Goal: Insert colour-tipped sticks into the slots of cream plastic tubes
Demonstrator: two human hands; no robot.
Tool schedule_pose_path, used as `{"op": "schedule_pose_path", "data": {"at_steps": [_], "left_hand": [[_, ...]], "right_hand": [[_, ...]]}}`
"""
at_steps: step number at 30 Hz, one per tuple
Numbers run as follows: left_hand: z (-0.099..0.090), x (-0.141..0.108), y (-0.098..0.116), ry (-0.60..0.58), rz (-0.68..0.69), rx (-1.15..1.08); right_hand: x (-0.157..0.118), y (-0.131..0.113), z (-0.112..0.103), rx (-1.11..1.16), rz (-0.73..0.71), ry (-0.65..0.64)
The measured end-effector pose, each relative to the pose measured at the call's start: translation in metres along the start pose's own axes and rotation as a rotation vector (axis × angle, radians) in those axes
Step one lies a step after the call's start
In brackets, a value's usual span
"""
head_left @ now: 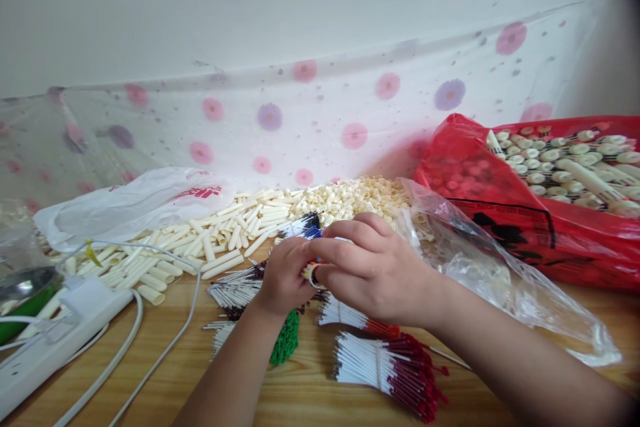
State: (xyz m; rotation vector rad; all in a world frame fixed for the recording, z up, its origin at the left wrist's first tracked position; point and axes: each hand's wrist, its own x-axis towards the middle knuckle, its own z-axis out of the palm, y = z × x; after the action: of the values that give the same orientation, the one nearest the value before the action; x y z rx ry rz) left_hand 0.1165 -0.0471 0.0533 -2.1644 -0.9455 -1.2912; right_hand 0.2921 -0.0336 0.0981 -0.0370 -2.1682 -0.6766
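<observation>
At the centre of the desk [300, 400], the left hand [284, 278] and the right hand [373, 270] meet on a small white tubular piece [313, 273], its open end facing the viewer. Handling: the piece appears light and fairly stiff, probably smooth, and liable to dent or crack if squeezed hard. Take hold around the outer wall, with thumb and fingertips opposed, leaving the open end free.

Left hand: closed, thumb and fingers pinching the piece from 9 o'clock. Right hand: fingers curled inward from 3 o'clock, tips closed on the same piece. The fingers cover most of it, so its full length and contents cannot be confirmed.

Relative to the hands, proceed outward:
- 5 o'clock: a banded bundle of red-tipped sticks [385, 370], with orange-tipped sticks [357, 320] nearer the hands.
- 7 o'clock: a green-tipped bundle [286, 340], partly behind the left forearm.
- 9 o'clock: dark-tipped sticks [235, 290].
- 10 o'clock: loose cream tubes [220, 233].
- 1 o'clock: a heap of short cream pieces [355, 200].
- 2 o'clock: a red bag [475, 193] holding filled tubes [565, 160].
</observation>
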Motion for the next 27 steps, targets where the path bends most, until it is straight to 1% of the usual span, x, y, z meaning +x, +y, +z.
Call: {"op": "schedule_pose_path", "data": {"at_steps": [5, 10, 12, 15, 19, 22, 25, 27], "left_hand": [[0.0018, 0.0004, -0.0024, 0.014, 0.019, 0.003], [0.0039, -0.0019, -0.0016, -0.009, -0.028, -0.035], [0.0038, -0.0022, -0.0005, 0.025, -0.012, -0.068], [0.0019, -0.0015, 0.0006, 0.091, 0.034, -0.055], [-0.0001, -0.0012, -0.0016, 0.130, 0.077, -0.048], [0.0004, -0.0018, -0.0042, 0.144, 0.075, -0.068], [0.0007, -0.0011, -0.0045, 0.121, 0.072, -0.068], [0.0004, -0.0001, -0.0035, 0.096, 0.066, -0.061]], "right_hand": [[-0.0006, 0.0015, 0.0027, -0.001, 0.004, 0.001], [-0.0005, 0.0021, 0.0025, 0.003, 0.033, 0.013], [-0.0001, 0.0013, 0.0008, 0.037, 0.054, -0.015], [0.0001, -0.0007, -0.0004, 0.094, 0.070, -0.035], [-0.0016, -0.0011, 0.0025, 0.158, 0.075, 0.041], [-0.0033, 0.0019, 0.0036, 0.176, 0.084, 0.074], [-0.0040, 0.0053, 0.0024, 0.118, 0.077, 0.078], [-0.0039, 0.0068, 0.0019, 0.071, 0.036, 0.085]]}}
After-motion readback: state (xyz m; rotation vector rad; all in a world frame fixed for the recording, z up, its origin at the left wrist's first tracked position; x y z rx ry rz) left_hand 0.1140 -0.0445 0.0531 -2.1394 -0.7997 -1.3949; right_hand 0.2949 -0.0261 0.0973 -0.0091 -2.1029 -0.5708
